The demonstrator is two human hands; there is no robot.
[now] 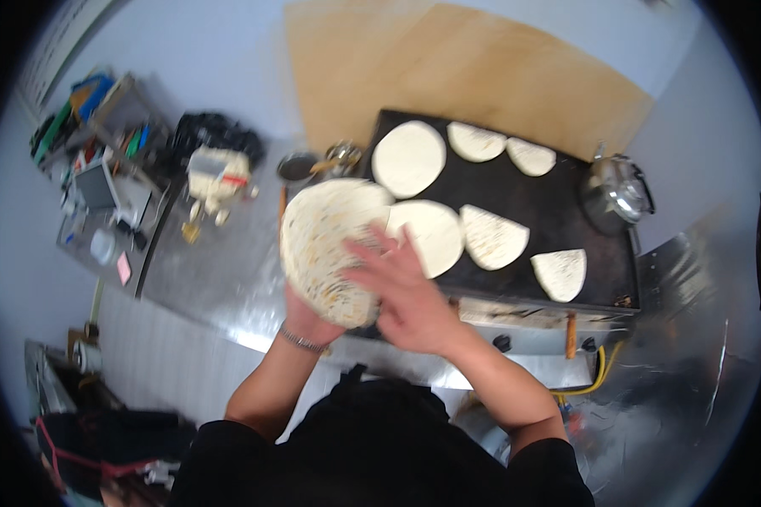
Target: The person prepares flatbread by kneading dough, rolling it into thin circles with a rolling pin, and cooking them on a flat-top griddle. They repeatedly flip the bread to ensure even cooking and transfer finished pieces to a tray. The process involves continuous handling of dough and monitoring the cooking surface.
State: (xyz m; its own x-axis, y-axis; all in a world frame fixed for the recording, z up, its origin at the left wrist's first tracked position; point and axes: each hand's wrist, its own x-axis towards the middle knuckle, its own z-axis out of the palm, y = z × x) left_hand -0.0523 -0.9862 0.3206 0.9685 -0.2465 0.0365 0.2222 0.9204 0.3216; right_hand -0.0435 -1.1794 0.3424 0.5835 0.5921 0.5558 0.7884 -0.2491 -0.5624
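Observation:
A large round flatbread [330, 247], browned in spots, is held up over the left end of the griddle. My left hand [311, 320] supports it from below, its fingers hidden behind the bread. Over the bread's right side is my right hand [406, 291], blurred, fingers spread; whether it touches the surface is unclear. On the black griddle [501, 180] lie two pale round flatbreads, one at the back [409, 158] and one at the front [428, 234], partly covered. Folded or half-round pieces [494, 237] and a smaller front piece [561, 274] lie farther right.
A metal kettle [615, 193] stands at the griddle's right end. Left on the steel counter [222, 285] are a dough mass [212, 184] with a scraper, a black plastic bag [219, 136] and a dark pan [298, 166]. A wooden handle [571, 336] projects in front, near a yellow hose [602, 374].

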